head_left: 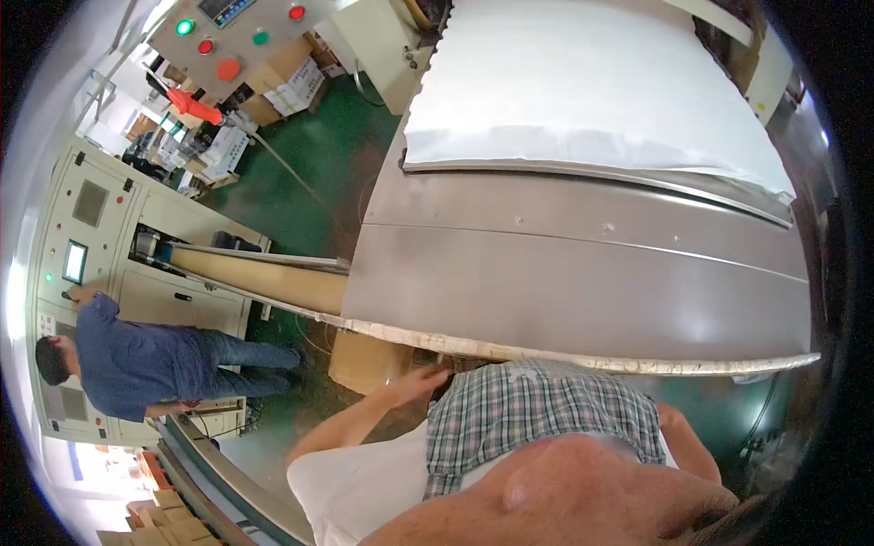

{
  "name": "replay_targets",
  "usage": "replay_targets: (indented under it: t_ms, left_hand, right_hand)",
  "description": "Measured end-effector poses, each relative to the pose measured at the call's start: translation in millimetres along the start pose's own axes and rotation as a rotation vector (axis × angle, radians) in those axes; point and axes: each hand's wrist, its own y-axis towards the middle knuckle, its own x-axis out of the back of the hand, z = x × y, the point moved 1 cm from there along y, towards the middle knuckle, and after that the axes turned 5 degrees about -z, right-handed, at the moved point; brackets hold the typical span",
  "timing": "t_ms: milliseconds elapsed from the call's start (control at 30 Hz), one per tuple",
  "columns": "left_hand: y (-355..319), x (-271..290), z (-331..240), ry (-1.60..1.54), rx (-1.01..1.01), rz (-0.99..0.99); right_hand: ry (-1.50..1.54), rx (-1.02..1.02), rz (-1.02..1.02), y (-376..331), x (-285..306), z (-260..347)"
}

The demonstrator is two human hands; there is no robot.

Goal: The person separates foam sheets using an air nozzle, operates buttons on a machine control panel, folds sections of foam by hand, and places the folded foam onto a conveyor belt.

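My left hand (422, 382) is at my waist, beside the plaid apron (542, 409) and just below the machine table's padded front edge (473, 346). Its fingertips are partly hidden at the cloth, so I cannot tell whether they grip anything. Of my right side only the arm (689, 443) shows; that hand is out of sight. In front of me lies the bare metal table (583, 282). Beyond it, a wide white sheet of material (592, 82) covers the machine's bed, its near edge slightly wavy along a metal bar (592, 168).
A control panel (238, 41) with lit buttons hangs at the upper left. At left, a person in blue (146, 350) reaches to a tall control cabinet (86, 205). A tan belt (264, 278) runs between cabinet and table. A cardboard box (364, 361) stands below the table.
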Motion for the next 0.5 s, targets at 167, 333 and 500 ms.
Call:
replay_targets:
  t_ms: [167,333,500]
  left_hand:
    - [-38.6,-9.9,45.8,0.227,0.155,0.121]
    - [-42.6,-14.1,12.9,-0.090,0.381,0.140]
    - [-73.0,-30.8,19.7,-0.217,0.355,0.081]
  right_hand:
    - [-0.021,0.065,0.088,32.0,18.1,1.0]
    - [0.030,0.038,0.130,56.7,39.8,7.4]
    - [0.063,0.108,0.194,87.0,54.2,22.1]
